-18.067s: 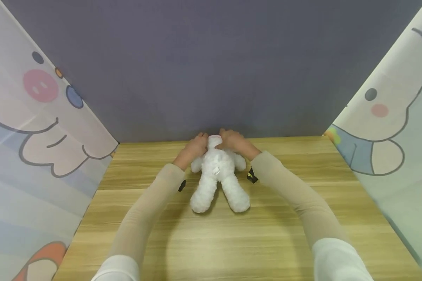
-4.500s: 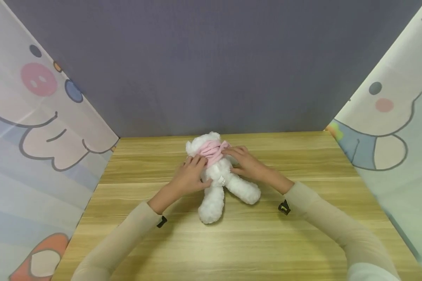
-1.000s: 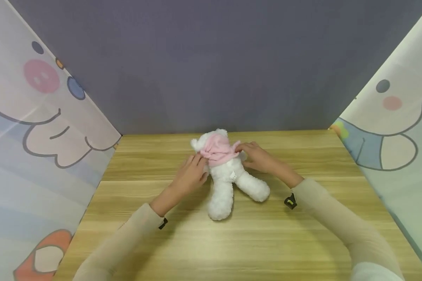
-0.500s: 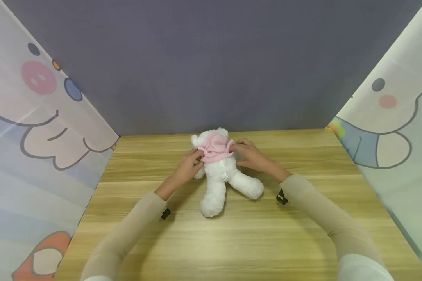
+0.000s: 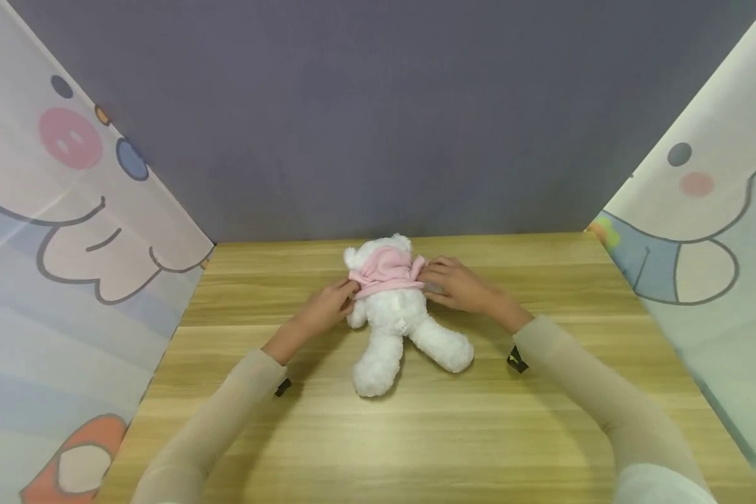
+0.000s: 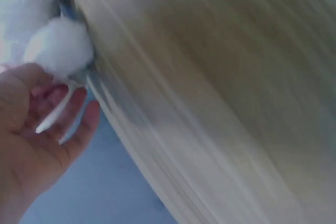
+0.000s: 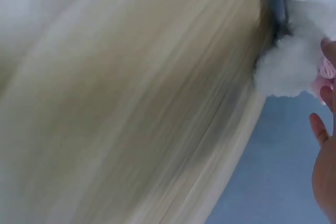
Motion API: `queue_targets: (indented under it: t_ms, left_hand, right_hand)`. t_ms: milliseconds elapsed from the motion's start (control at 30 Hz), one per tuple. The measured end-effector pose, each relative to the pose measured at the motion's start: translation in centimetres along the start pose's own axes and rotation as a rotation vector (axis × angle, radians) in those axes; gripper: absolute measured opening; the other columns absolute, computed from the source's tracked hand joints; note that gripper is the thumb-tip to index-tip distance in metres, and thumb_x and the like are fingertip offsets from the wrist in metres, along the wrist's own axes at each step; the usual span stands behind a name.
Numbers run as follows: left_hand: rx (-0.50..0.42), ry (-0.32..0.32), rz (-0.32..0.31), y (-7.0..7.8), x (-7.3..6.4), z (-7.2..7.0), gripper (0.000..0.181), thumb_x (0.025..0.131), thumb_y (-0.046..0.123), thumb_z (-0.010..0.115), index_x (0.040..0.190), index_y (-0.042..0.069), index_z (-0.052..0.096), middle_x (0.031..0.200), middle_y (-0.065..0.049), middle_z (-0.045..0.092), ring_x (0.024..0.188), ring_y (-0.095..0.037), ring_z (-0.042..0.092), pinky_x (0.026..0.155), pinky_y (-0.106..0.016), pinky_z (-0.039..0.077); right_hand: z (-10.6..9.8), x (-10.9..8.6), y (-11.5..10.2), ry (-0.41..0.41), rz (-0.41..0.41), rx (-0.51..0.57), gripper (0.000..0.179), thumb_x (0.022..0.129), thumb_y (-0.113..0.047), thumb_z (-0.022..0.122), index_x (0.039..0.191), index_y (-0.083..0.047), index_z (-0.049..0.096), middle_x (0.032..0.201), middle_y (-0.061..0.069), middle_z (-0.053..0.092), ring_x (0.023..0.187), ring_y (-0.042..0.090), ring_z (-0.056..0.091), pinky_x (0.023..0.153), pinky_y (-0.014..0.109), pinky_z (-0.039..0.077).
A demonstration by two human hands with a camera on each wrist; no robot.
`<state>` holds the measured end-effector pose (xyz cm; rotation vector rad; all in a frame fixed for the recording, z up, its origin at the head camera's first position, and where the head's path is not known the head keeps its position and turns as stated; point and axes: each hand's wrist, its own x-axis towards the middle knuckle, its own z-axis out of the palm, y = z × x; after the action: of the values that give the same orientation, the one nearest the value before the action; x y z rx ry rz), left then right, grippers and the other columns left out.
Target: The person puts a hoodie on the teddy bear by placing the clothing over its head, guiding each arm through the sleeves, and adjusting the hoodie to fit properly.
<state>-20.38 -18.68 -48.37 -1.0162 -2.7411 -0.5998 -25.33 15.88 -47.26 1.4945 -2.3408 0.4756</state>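
Note:
A white plush bear lies on the table with its back up and its legs apart toward me. A pink doll top covers the back of its neck and its shoulders, with the hem across the upper back. My left hand pinches the top's left edge; in the left wrist view, the left hand has its thumb and fingers together beside a white furry paw. On the other side my right hand grips the right edge, where a pink fold shows by its fingertips.
The wood-grain table extends toward me from a dark grey panel at the back. Cartoon-printed sheets stand along the left and right sides. Black wrist straps hang under both sleeves.
Earlier both hands were at the bear's head; later the pink top was bunched at the neck. Now it spreads wider over the shoulders. In the last half second the left hand pulled slightly left and down.

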Motion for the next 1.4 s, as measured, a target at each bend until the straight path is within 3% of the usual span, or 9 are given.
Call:
queue_targets:
  t_ms: [100, 233, 433, 667, 900, 1000, 1200, 1300, 1400]
  left_hand:
    - [0.010, 0.004, 0.035, 0.6, -0.9, -0.3, 0.034, 0.092, 0.002, 0.071, 0.124, 0.005, 0.059, 0.119, -0.012, 0.063, 0.100, -0.026, 0.067, 0.084, -0.034, 0.058]
    - [0.029, 0.022, 0.066, 2.3, -1.4, -1.0, 0.052, 0.093, 0.023, 0.074, 0.137, 0.003, 0.056, 0.136, -0.014, 0.057, 0.120, -0.030, 0.060, 0.103, -0.044, 0.050]
    - [-0.045, 0.024, -0.051, 4.8, -0.5, -0.6, 0.078, 0.084, 0.053, 0.078, 0.144, 0.011, 0.051, 0.141, -0.006, 0.051, 0.130, -0.029, 0.049, 0.107, -0.051, 0.044]
    - [0.121, 0.092, -0.028, 6.3, -0.4, 1.3, 0.041, 0.078, 0.038, 0.088, 0.102, 0.017, 0.062, 0.102, 0.002, 0.063, 0.109, -0.027, 0.057, 0.088, -0.050, 0.049]
    - [0.299, 0.224, 0.150, 7.2, 0.0, 1.2, 0.023, 0.077, 0.023, 0.087, 0.081, 0.021, 0.065, 0.088, 0.007, 0.068, 0.091, -0.020, 0.055, 0.086, -0.044, 0.045]
    - [0.291, 0.242, 0.154, 7.5, -0.4, 1.1, 0.022, 0.077, 0.021, 0.087, 0.086, 0.019, 0.067, 0.090, 0.006, 0.068, 0.088, -0.020, 0.055, 0.086, -0.043, 0.046]
    - [0.176, 0.123, -0.020, 8.0, 0.7, -0.6, 0.031, 0.088, 0.030, 0.077, 0.112, 0.017, 0.064, 0.099, 0.004, 0.064, 0.094, -0.022, 0.057, 0.083, -0.049, 0.050]
    - [0.194, 0.088, -0.059, 8.2, 1.6, -1.4, 0.034, 0.093, 0.037, 0.071, 0.121, 0.021, 0.064, 0.102, 0.004, 0.065, 0.096, -0.023, 0.056, 0.081, -0.049, 0.050]
    - [0.270, 0.077, -0.054, 8.5, 2.4, -1.8, 0.029, 0.095, 0.038, 0.071, 0.120, 0.024, 0.068, 0.105, 0.005, 0.065, 0.098, -0.024, 0.055, 0.083, -0.048, 0.049]
  right_hand:
    - [-0.4, -0.7, -1.2, 0.072, 0.017, 0.030, 0.038, 0.090, -0.016, 0.076, 0.126, -0.008, 0.067, 0.125, 0.007, 0.069, 0.120, 0.031, 0.055, 0.107, 0.048, 0.039]
    - [-1.1, -1.1, -2.6, 0.135, 0.057, 0.103, 0.048, 0.087, -0.017, 0.079, 0.132, -0.007, 0.064, 0.131, 0.007, 0.067, 0.123, 0.031, 0.054, 0.107, 0.048, 0.039]
    - [-1.2, 0.3, -4.0, 0.053, 0.103, 0.190, 0.046, 0.081, -0.019, 0.085, 0.123, -0.012, 0.068, 0.123, 0.000, 0.069, 0.119, 0.023, 0.055, 0.102, 0.047, 0.041]
    - [0.2, 1.0, -5.2, 0.015, -0.012, 0.094, 0.020, 0.079, -0.011, 0.085, 0.092, -0.018, 0.070, 0.094, -0.008, 0.070, 0.098, 0.016, 0.062, 0.098, 0.045, 0.045]
    - [0.1, 0.4, -5.2, 0.134, -0.138, -0.003, 0.018, 0.081, -0.010, 0.083, 0.093, -0.017, 0.072, 0.096, -0.007, 0.071, 0.097, 0.016, 0.063, 0.098, 0.042, 0.044]
    - [0.2, 0.3, -5.2, 0.085, -0.051, 0.082, 0.018, 0.084, -0.012, 0.081, 0.097, -0.017, 0.070, 0.101, -0.006, 0.070, 0.102, 0.017, 0.062, 0.100, 0.044, 0.044]
    - [-1.3, 0.9, -5.7, -0.038, 0.312, 0.261, 0.050, 0.087, -0.030, 0.082, 0.129, -0.012, 0.061, 0.129, 0.001, 0.063, 0.122, 0.023, 0.054, 0.106, 0.047, 0.043]
    - [-1.5, 1.7, -6.4, -0.064, 0.344, 0.207, 0.064, 0.084, -0.041, 0.083, 0.132, -0.007, 0.059, 0.132, 0.007, 0.061, 0.125, 0.029, 0.052, 0.110, 0.052, 0.039]
    - [-1.2, 2.5, -7.0, -0.051, 0.306, 0.120, 0.055, 0.084, -0.036, 0.083, 0.122, -0.003, 0.062, 0.121, 0.010, 0.064, 0.116, 0.030, 0.056, 0.108, 0.053, 0.040]
